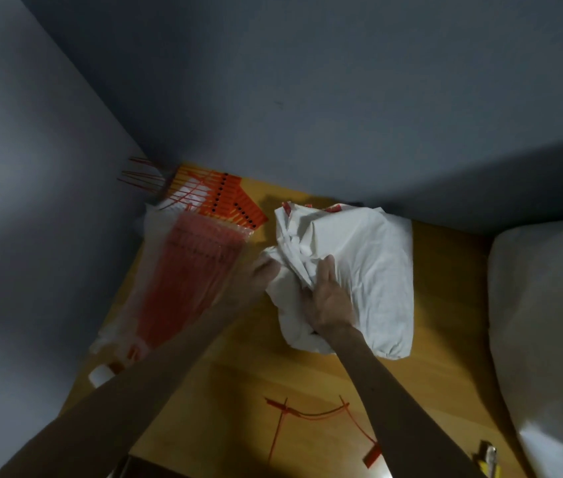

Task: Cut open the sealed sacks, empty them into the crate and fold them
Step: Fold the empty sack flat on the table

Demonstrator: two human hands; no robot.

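A white sack (pixel 362 267) lies crumpled and bulging on the yellow wooden table (pixel 238 374), near the back wall. My right hand (pixel 328 298) grips the gathered folds on the sack's left side, fingers curled into the cloth. My left hand (pixel 266 270) is blurred and touches the same bunched edge from the left; its fingers are partly hidden by the cloth. No crate is in view.
Clear bags of red plastic seal ties (pixel 186 277) and loose orange ties (pixel 224 198) lie at the left, by the corner of the grey walls. Two cut red ties (pixel 307 415) lie near the front. A large white sack (pixel 549 322) fills the right. A yellow-handled cutter (pixel 488 460) sits at the bottom right.
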